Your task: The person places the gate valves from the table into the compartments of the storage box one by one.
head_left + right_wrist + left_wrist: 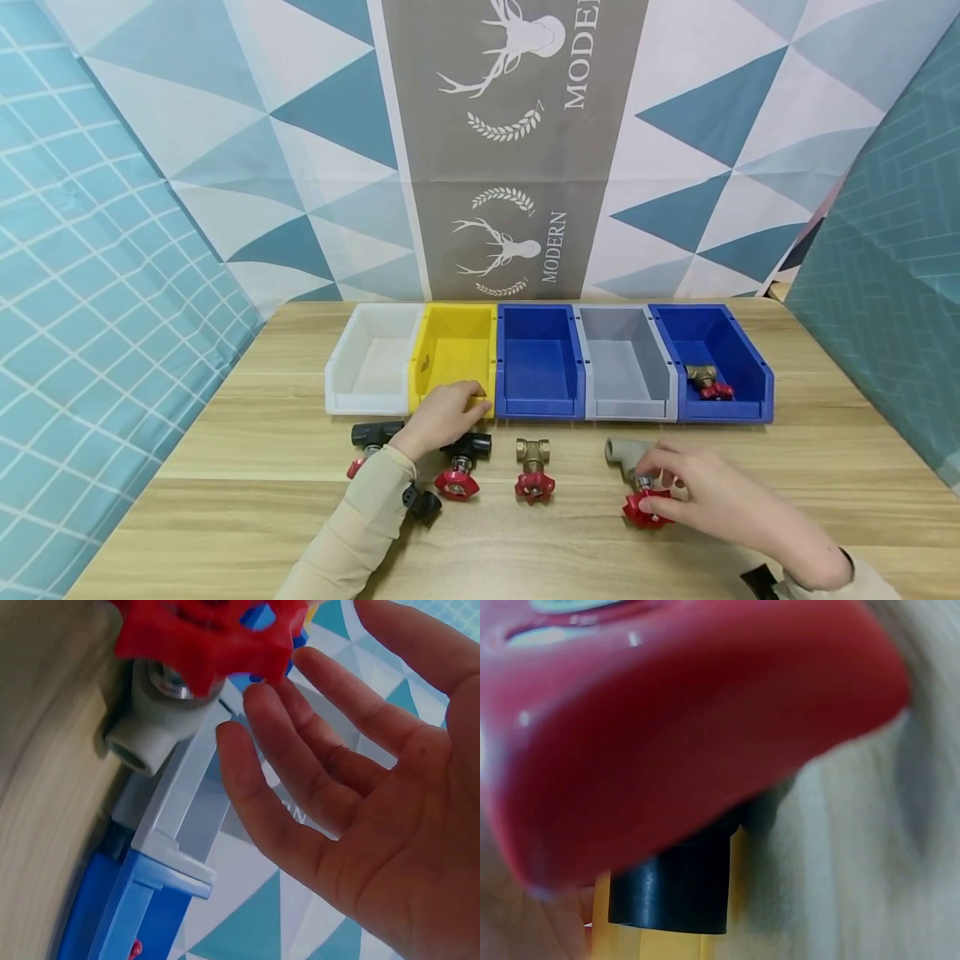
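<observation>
In the head view my left hand (444, 414) is at the front rim of the yellow bin (455, 312), its fingers loosely bent over the edge. Just below it lies a black valve (467, 447) with a red handwheel, which fills much of the left wrist view. A second black valve (372, 433) is partly hidden behind the left forearm. My right hand (701, 492) reaches over a grey valve (624, 452). Its fingertips are right at the red handwheel (202, 645), with the fingers spread and lightly bent. Between the hands lies a brass valve (533, 454) with a red handwheel.
A row of bins stands along the table's back: a white bin (375, 406), the yellow one, a blue bin (540, 408), a grey bin (630, 410) and another blue bin (723, 412). That last bin holds a brass valve (702, 377). Patterned cloth hangs behind and at both sides.
</observation>
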Motion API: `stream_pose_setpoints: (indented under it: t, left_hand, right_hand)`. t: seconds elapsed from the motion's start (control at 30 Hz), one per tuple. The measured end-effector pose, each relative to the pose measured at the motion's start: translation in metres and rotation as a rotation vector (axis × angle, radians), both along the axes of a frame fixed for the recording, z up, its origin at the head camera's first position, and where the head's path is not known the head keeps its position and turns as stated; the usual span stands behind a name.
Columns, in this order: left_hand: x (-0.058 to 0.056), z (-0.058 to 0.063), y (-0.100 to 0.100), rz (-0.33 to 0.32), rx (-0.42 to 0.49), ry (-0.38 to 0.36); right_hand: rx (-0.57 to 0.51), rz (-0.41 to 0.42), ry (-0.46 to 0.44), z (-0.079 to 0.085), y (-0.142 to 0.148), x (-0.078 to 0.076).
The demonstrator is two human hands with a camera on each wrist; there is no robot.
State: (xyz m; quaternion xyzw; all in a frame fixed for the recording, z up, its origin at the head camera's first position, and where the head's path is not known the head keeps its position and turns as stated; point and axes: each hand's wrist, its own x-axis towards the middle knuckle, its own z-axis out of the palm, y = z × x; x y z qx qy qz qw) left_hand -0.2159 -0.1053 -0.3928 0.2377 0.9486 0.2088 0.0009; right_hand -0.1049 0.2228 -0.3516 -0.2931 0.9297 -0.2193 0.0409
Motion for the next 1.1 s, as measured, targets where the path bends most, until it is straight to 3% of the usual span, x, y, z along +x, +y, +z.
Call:
stream_pose_setpoints:
  t: [0.33, 0.63, 0.9, 1.1]
  left_hand:
    - [0.0, 0.0, 0.0, 0.003, -0.007, -0.006]
    - [0.0, 0.0, 0.0, 0.003, -0.007, -0.008]
    - [0.001, 0.0, 0.0, 0.004, -0.007, -0.01]
    - [0.001, 0.001, 0.0, 0.009, 0.0, -0.012]
  right_hand:
    - [0.093, -0.02, -0.043, -0.008, -0.012, 0.003]
    - [0.128, -0.045, -0.029, -0.011, -0.015, 0.004]
    - [0.199, -0.046, 0.078, -0.017, -0.017, 0.005]
    - [0.223, -0.062, 0.094, -0.019, -0.019, 0.005]
